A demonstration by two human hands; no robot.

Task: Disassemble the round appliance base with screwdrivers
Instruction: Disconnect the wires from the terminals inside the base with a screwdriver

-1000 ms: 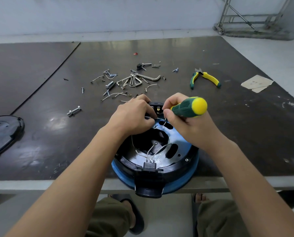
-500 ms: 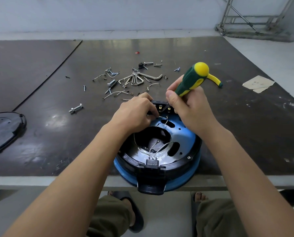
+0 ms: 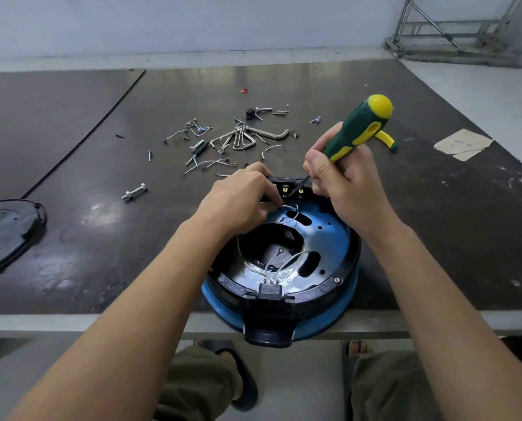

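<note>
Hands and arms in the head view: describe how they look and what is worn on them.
These are a person's two bare arms. The left hand and right hand wear no gloves, and no ring shows on the fingers in view. The left forearm and right forearm are uncovered along their whole visible length: no sleeve, watch, band or marking shows.

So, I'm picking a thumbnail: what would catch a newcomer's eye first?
The green-and-yellow screwdriver stands out in the right hand, tip at the far rim of the blue base on the table, where the left hand pinches a wire. Behind lie scattered screws and hex keys.
</note>
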